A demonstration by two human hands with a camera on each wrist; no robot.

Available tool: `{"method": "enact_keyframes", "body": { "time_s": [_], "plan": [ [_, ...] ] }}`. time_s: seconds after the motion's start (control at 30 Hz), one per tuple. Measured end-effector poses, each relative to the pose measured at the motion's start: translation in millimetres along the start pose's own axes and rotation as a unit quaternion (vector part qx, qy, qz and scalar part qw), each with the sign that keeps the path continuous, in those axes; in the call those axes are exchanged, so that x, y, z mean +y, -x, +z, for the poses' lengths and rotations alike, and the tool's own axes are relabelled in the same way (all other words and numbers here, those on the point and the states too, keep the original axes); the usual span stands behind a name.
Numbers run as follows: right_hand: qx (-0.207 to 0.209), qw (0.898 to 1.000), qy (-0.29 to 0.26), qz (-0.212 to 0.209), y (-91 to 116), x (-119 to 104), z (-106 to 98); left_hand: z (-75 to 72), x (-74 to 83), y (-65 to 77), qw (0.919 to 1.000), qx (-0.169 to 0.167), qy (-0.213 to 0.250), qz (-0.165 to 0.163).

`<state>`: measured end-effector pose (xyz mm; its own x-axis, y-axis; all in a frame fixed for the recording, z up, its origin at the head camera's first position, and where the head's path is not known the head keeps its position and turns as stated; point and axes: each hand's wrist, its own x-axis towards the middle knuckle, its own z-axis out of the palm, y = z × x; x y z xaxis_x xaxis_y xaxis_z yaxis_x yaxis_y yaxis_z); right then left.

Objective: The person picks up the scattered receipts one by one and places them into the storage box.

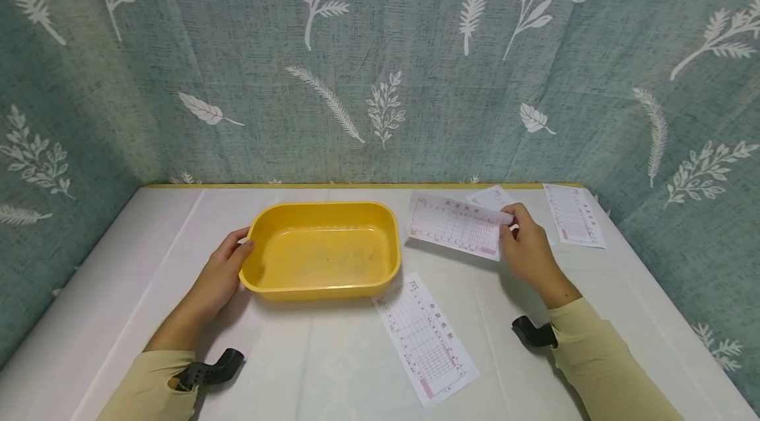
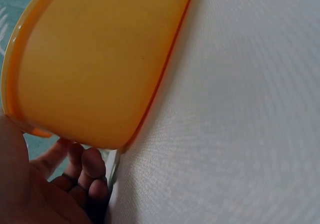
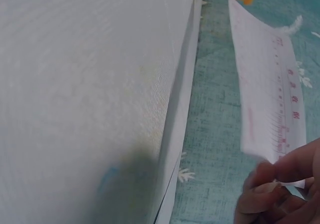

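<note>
A yellow plastic basin (image 1: pixel 323 291) with rounded corners is at the middle of the table, nothing inside it. My left hand (image 1: pixel 218 277) grips its left end, thumb at the rim and fingers against the outer wall, as the left wrist view shows of the basin (image 2: pixel 100 68). To the right, my right hand (image 1: pixel 527 255) pinches one end of a printed paper slip (image 1: pixel 454 227) between thumb and fingers. That slip is held above the table, bent slightly, beside the basin. In the right wrist view the slip (image 3: pixel 265 88) hangs from the fingertips.
A second printed slip (image 1: pixel 424 342) lies in front of the basin, its upper end near the basin's right corner. Another slip (image 1: pixel 491 196) shows partly behind the held one. A further slip (image 1: pixel 574 216) lies at the back right. Leaf-patterned cloth (image 1: pixel 237 64) surrounds the white table.
</note>
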<state>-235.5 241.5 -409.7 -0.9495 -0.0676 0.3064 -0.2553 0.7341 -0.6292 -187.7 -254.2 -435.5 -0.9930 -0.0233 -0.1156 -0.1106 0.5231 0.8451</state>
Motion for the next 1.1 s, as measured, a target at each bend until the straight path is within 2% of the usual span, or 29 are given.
{"method": "enact_keyframes", "body": {
  "time_s": [0.33, 0.63, 1.1],
  "plan": [
    [0.068, 0.997, -0.036, -0.011, -1, -2, 0, -0.6, 2.6, -1.5, 1.0000, -0.003, -0.004, -0.008],
    [0.101, 0.991, -0.091, -0.009, 0, -5, -2, -0.2, 0.6, -1.4, 1.0000, -0.004, -0.002, -0.004],
    [0.100, 0.987, -0.125, -0.020, 4, -20, -3, 0.8, 0.5, 0.1, 1.0000, -0.001, 0.002, -0.001]
  ]
}}
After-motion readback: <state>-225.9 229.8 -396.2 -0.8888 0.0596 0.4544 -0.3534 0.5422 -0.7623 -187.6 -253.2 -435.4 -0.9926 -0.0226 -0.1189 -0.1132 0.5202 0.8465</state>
